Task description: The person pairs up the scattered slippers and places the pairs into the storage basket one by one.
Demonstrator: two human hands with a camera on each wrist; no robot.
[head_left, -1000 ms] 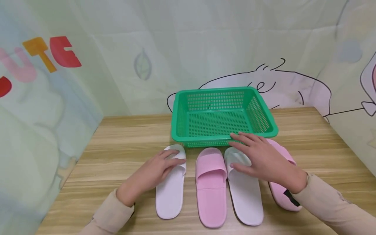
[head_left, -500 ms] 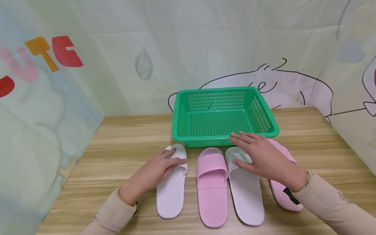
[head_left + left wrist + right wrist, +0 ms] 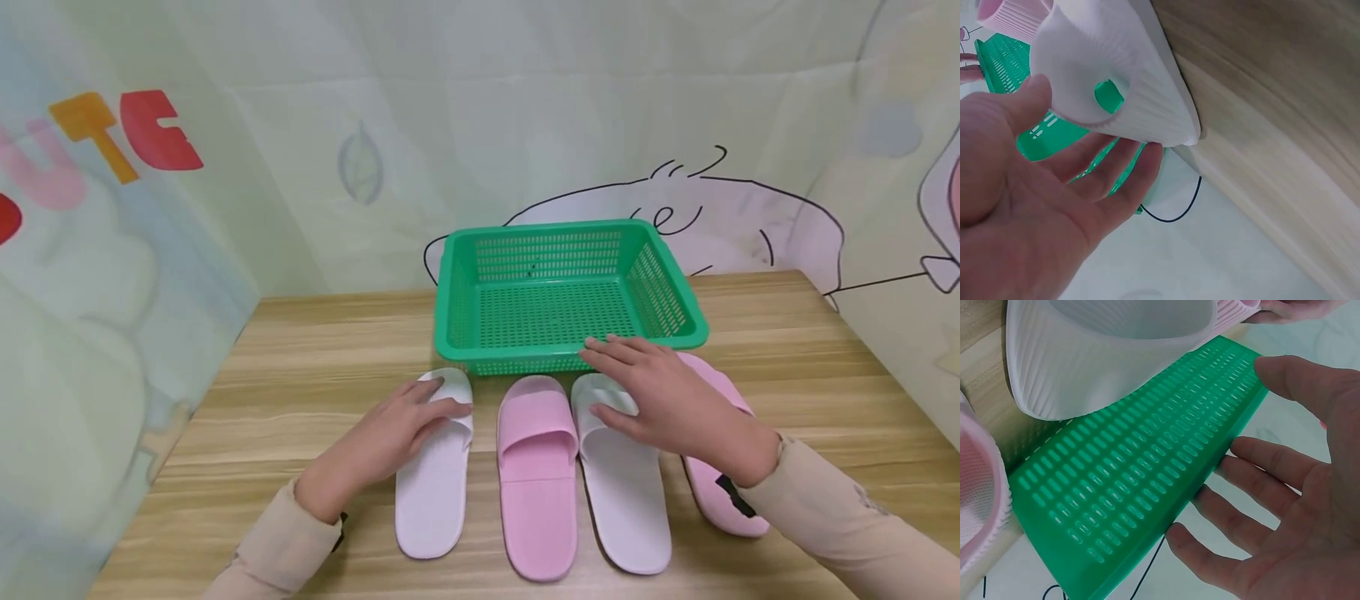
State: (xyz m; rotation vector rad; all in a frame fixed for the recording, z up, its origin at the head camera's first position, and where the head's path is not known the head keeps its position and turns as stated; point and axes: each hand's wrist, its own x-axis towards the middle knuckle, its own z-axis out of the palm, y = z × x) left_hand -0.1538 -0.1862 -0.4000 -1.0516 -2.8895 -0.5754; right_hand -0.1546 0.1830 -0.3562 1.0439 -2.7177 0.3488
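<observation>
Four slippers would be too exact to number, so: several slippers lie in a row, toes toward a green basket (image 3: pixel 517 354). My left hand (image 3: pixel 390 433) is over the toe end of the leftmost white slipper (image 3: pixel 431 508), fingers loosely bent. In the left wrist view its thumb and fingertips are close to that slipper's strap; whether they touch it I cannot tell. My right hand (image 3: pixel 663 404) hovers with spread fingers above the other white slipper (image 3: pixel 630 508), near the basket's front rim. Between the white slippers lies a pink slipper (image 3: pixel 538 521). Another pink slipper (image 3: pixel 720 500) is partly hidden by my right arm.
The slippers and basket stand on a wood-grain table (image 3: pixel 322 342). A printed cloth (image 3: pixel 300 167) with letters and line drawings hangs behind and at the sides. The basket's slotted front wall (image 3: pixel 1135 462) is close to my right fingers.
The view has shifted very slightly. Both hands stay almost where they were, and the slippers and basket have not moved.
</observation>
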